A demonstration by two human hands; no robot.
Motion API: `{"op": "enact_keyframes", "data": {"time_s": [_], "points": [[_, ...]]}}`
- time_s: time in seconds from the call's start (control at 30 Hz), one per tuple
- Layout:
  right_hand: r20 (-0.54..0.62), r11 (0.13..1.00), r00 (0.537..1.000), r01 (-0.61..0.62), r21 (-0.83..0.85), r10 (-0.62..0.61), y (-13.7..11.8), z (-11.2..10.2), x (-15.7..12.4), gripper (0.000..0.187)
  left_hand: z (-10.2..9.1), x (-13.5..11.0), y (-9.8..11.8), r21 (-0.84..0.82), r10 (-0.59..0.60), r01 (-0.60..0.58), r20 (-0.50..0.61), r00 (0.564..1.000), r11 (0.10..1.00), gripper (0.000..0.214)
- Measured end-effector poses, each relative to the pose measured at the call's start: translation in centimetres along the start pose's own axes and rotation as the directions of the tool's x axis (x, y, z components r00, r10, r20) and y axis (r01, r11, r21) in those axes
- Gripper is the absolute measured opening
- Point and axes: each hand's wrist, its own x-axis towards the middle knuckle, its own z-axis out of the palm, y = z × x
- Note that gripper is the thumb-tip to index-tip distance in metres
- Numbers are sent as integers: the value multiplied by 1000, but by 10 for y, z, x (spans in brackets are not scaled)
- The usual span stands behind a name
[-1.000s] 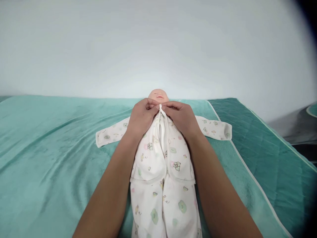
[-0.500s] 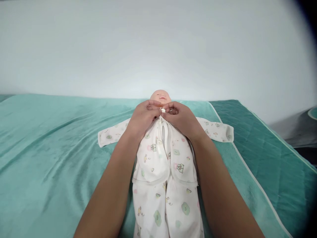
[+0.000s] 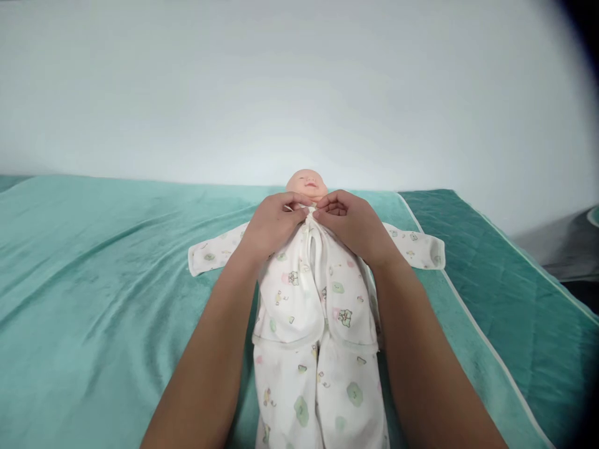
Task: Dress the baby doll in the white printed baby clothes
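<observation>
A baby doll (image 3: 307,181) lies on its back on a teal blanket (image 3: 107,274), its head away from me. It wears a white printed baby suit (image 3: 309,299) whose sleeves spread out flat to both sides. My left hand (image 3: 271,226) and my right hand (image 3: 352,226) meet at the suit's collar just below the doll's chin. Both hands pinch the two front edges of the suit together there, fingers closed on the cloth. The top fastening is hidden between my fingertips.
A darker green quilted mattress (image 3: 505,274) with white piping shows at the right of the blanket. A plain white wall (image 3: 299,87) stands behind the bed. Dark floor (image 3: 575,255) lies beyond the mattress's right edge.
Both hands stay pinched at the collar. The white tie or edge seen sticking up between the fingers a second ago is now covered by the fingertips. My view has shifted slightly.
</observation>
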Motion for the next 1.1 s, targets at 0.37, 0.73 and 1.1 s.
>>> {"op": "enact_keyframes", "data": {"time_s": [0.37, 0.73, 1.1], "points": [[5, 976, 995, 98, -193, -99, -7, -5, -6, 16, -5, 0, -4, 143, 133, -133, 11, 991, 981, 25], [-41, 968, 995, 81, -237, -94, -7, -4, -8, 16, -7, 2, -10, 334, 325, -314, 23, 946, 889, 20], [-99, 967, 988, 91, -236, -117, -7, -1, -6, 17, -2, 2, -15, 401, 448, -423, 37, 893, 812, 24]]}}
